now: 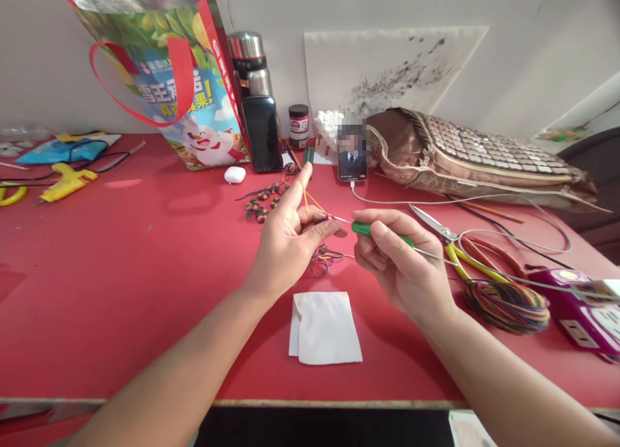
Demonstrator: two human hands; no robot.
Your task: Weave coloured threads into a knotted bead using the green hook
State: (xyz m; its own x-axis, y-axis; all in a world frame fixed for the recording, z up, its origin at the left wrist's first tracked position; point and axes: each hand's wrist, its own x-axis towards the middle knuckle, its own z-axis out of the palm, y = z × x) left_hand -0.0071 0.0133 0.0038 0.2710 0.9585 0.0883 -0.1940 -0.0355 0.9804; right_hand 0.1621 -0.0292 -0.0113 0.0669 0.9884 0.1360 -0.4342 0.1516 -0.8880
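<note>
In my right hand (402, 253) is a crochet hook with a green handle (361, 228), its thin metal shaft pointing left. The tip reaches the small piece of yarn work pinched by the thumb and a finger of my left hand (290, 240). Orange yarn (305, 198) runs over the raised index finger of that hand. Below the fingers lies a loose tangle of multicoloured yarn (323, 259) on the red table. Several small crocheted pieces (259, 211) in dark and orange yarn lie just behind my left hand. How the stitches sit on the hook is too small to tell.
A folded white paper (329, 327) lies in front of me. To the right are scissors (448, 234), a yarn ball (508, 305) and a purple power strip (576, 311). Behind stand a shopping bag (194, 104), phones (262, 134) and a jar (299, 125). A yellow glue gun (65, 182) lies left.
</note>
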